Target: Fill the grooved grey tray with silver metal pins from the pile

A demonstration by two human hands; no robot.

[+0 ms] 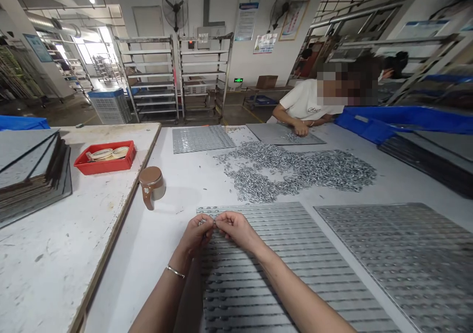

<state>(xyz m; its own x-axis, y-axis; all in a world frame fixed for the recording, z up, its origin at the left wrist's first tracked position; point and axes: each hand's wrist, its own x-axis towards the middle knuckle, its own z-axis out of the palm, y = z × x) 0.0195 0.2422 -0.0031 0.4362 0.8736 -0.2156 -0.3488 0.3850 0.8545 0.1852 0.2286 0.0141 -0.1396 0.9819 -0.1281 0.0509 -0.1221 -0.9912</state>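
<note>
My left hand (198, 233) and my right hand (235, 228) meet fingertip to fingertip over the far left part of a grey ridged sheet (273, 239). Both are closed in a pinch on what looks like a small silver piece (214, 221), mostly hidden by the fingers. Small silver oval pieces sit along the sheet's left edge, in its top rows and further down. Beyond the sheet spreads a large loose heap of the same silver pieces (332, 169). A second sheet (406, 249), covered with rows of such pieces, lies to the right.
Left of the sheet stands a brown-lidded mug (152, 183). A red tray (105, 158) and stacked sheets (29, 170) rest on the side table. Across the heap, a co-worker's hand (301, 128) touches another sheet. A blue bin (399, 121) is at the right.
</note>
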